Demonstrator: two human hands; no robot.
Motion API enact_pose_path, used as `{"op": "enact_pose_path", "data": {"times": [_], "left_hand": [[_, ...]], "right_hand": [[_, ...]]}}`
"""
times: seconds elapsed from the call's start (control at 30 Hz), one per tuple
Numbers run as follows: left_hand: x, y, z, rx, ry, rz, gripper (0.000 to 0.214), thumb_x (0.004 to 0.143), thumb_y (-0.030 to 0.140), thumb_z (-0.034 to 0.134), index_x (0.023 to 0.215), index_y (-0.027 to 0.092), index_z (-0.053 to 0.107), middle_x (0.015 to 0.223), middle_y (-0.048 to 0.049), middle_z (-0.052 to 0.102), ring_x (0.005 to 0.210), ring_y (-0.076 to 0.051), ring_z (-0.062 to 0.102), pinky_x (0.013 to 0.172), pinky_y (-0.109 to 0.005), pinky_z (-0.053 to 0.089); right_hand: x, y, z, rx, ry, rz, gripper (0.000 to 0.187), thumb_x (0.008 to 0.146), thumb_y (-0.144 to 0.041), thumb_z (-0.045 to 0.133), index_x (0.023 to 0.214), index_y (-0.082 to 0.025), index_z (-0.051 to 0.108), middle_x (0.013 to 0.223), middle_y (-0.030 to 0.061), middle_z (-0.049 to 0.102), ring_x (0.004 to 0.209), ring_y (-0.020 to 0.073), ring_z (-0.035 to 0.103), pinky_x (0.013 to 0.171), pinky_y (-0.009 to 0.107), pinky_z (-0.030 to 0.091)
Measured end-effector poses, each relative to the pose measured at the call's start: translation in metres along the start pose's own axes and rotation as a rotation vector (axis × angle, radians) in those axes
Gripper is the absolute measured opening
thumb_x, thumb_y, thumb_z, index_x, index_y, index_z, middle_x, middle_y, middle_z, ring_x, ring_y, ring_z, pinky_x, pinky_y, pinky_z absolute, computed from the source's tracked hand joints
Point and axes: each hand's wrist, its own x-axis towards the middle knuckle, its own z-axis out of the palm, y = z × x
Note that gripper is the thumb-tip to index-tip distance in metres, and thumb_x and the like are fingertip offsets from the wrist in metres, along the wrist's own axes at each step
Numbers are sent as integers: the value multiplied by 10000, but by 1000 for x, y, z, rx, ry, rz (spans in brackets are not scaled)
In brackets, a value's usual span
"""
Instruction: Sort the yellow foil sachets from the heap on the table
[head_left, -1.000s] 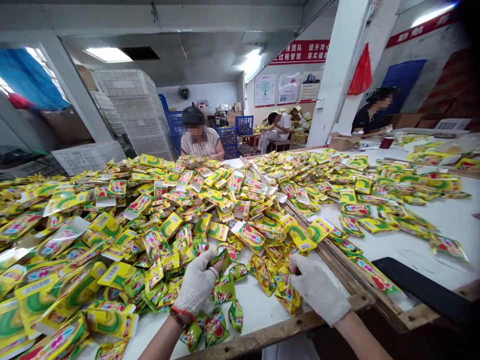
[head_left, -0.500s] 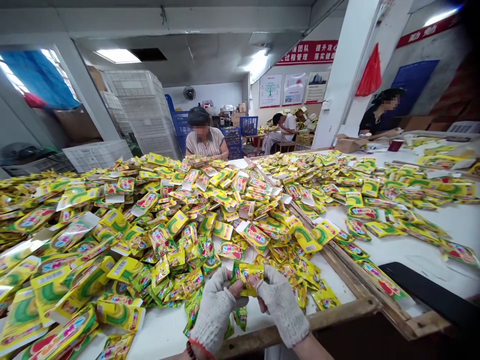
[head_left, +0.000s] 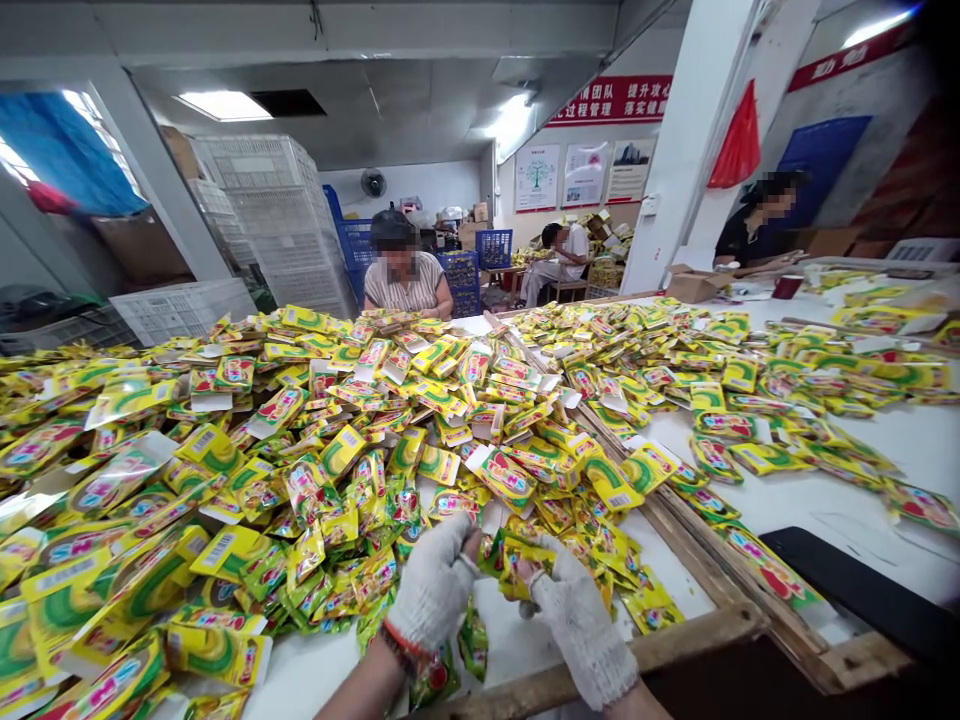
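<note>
My left hand (head_left: 433, 583) and my right hand (head_left: 576, 618) both wear white knit gloves and meet low in the middle of the head view. Together they pinch a small bunch of yellow-and-green packets (head_left: 517, 560), fingers closed on it from either side. Just beyond them lies a huge heap of the same yellow packets (head_left: 315, 430) spread over the white table (head_left: 517, 640). More loose packets lie under my left wrist near the table's wooden front edge (head_left: 675, 630).
Wooden slats (head_left: 675, 510) split the table; a second spread of packets (head_left: 750, 380) lies to the right. A black flat object (head_left: 862, 590) sits at the right edge. A person (head_left: 405, 275) sits across; two others work farther back. White crates (head_left: 270, 220) stand behind.
A second ago my hands were apart, reaching into the pile. They came together on a packet half a second ago and now hold a small bunch a little lower.
</note>
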Motion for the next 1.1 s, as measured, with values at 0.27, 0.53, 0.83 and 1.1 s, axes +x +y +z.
{"op": "enact_pose_path", "data": {"times": [0.27,0.53,0.83,1.1], "left_hand": [[69,-13,-18,718,-210,215,296,758,268,637,1049,215,621,1128,-128,616,1113,-313,545,969,-463,403],[62,-2,-29,753,-178,256,593,619,271,697,1185,192,541,1189,-148,591,1123,-347,546,1006,-494,377],[-13,4,-33,508,-59,314,638,640,178,589,1264,199,459,1286,-127,544,1185,-299,517,1002,-411,434],[-38,8,-24,509,-178,226,512,616,158,580,1124,217,540,1190,-100,605,1088,-293,583,942,-409,484]], "right_hand": [[-2,-13,-10,-63,56,49,373,676,-535,632,888,-229,613,610,35,647,551,256,633,509,358,462],[-4,-7,-11,-46,72,-12,332,727,-568,632,756,-242,578,608,26,595,498,198,571,462,324,428],[0,-4,-13,-79,156,-112,295,822,-518,583,957,-257,563,641,10,568,498,182,532,488,334,462],[-8,-19,-20,-610,-50,-283,118,772,-285,611,820,-216,694,825,74,730,804,245,671,782,357,542]]}}
